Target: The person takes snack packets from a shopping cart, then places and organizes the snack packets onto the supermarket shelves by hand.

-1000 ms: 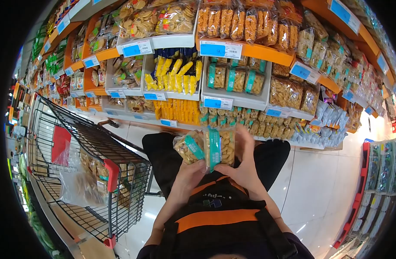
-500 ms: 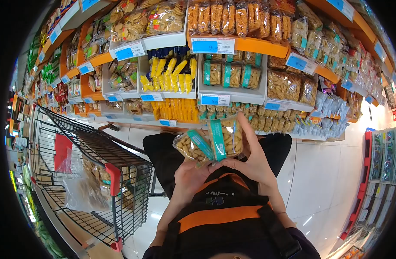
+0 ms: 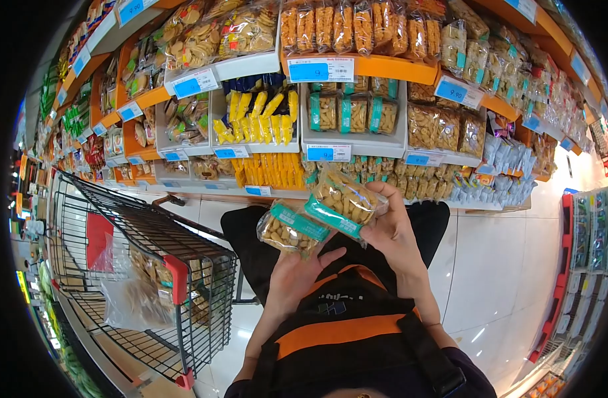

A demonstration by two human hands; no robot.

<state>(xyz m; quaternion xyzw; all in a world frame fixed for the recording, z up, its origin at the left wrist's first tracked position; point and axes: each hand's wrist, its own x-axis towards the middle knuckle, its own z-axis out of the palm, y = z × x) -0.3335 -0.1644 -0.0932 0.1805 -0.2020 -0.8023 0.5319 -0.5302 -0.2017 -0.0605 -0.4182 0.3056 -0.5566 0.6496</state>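
Two clear snack packs with teal label bands, filled with small tan pieces, are held up in front of my lap. My left hand [image 3: 297, 275] supports the left snack pack [image 3: 287, 232] from below, its thumb stretched to the right and its other fingers hidden behind the pack. My right hand [image 3: 395, 229] grips the right snack pack [image 3: 347, 199] along its right side, thumb at the lower corner. The right pack is tilted and overlaps the edge of the left one. Similar teal-banded packs [image 3: 353, 114] stand in a white shelf bin ahead.
A black wire shopping cart [image 3: 204, 292] with red corners stands to my left, holding a plastic bag [image 3: 135, 298] and packs. Shelves of bagged snacks with blue price tags [image 3: 320, 69] curve around ahead. Tiled floor [image 3: 483, 278] lies to the right, beside a red-edged rack [image 3: 562, 278].
Both packs have turned, their teal bands now slanting down to the right. The right pack has been tipped over sideways, and my left thumb has come away from it.
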